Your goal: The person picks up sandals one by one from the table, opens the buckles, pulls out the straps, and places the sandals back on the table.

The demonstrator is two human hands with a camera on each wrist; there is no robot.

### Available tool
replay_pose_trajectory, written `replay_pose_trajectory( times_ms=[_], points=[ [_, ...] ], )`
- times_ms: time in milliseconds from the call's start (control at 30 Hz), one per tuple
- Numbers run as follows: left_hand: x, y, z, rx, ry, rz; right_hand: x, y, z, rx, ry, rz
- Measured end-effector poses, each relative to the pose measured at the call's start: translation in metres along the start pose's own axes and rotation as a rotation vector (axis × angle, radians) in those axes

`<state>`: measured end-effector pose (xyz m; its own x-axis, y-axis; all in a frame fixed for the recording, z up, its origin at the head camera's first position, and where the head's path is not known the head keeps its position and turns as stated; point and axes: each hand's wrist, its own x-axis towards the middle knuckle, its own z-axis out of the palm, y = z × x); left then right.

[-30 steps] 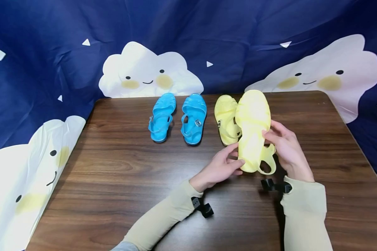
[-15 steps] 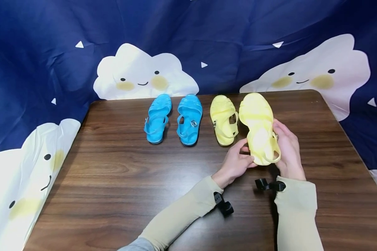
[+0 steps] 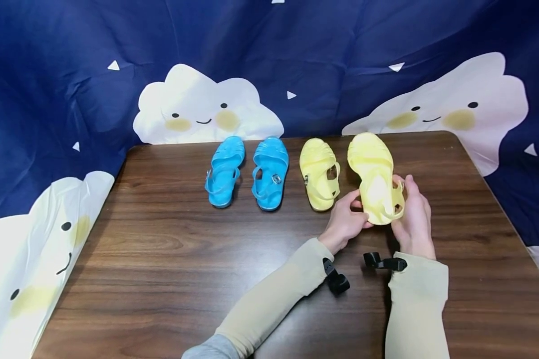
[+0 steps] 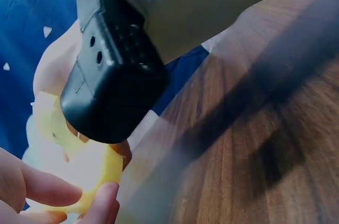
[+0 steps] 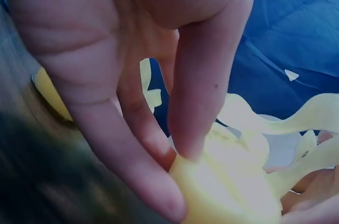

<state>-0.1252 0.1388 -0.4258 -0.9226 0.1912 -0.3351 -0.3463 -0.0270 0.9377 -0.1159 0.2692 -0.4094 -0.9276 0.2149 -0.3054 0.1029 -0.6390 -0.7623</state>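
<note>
A yellow jelly sandal (image 3: 371,159) is held at the table's right side, its toe pointing away and its inside bright with glare. My left hand (image 3: 345,220) pinches its heel end from the left. Along its right side my right hand (image 3: 414,219) lies by the loose ankle strap (image 3: 399,199), fingers mostly straight; its exact contact is partly hidden. In the right wrist view fingers pinch the yellow heel (image 5: 228,192). The other yellow sandal (image 3: 316,167) sits on the table to the left.
Two blue sandals, one (image 3: 226,172) beside the other (image 3: 270,174), stand further left on the brown wooden table (image 3: 170,269). A dark blue cloth (image 3: 323,60) with white clouds hangs behind the table. Each wrist wears a black camera.
The held sandal has moved right, away from the other yellow one, and appears lower. My left hand has followed it with the heel; the right hand has shifted from gripping its side to beside the strap.
</note>
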Motion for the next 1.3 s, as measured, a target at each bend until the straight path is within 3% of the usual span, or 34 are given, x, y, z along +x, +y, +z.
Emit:
replay_pose_trajectory(
  times_ms=[167, 367, 600, 800, 1033, 1300],
  points=[
    [0.008, -0.004, 0.005, -0.016, 0.016, -0.040, 0.003, 0.003, -0.005, -0.009, 0.006, -0.004],
    [0.018, -0.009, 0.010, -0.064, 0.033, -0.091, 0.008, 0.008, -0.006, -0.022, 0.114, -0.033],
    [0.028, -0.009, 0.012, -0.082, 0.037, -0.143, 0.013, 0.011, -0.008, -0.101, 0.196, -0.005],
    [0.033, -0.009, 0.015, -0.107, 0.063, -0.140, 0.017, 0.013, -0.006, -0.179, 0.232, 0.003],
    [0.032, -0.007, 0.021, 0.138, 0.064, -0.076, 0.020, 0.007, -0.011, -0.090, 0.259, -0.050],
    [0.031, -0.004, 0.028, 0.199, 0.037, -0.096, 0.023, 0.005, -0.017, -0.011, 0.263, -0.051]
  ],
)
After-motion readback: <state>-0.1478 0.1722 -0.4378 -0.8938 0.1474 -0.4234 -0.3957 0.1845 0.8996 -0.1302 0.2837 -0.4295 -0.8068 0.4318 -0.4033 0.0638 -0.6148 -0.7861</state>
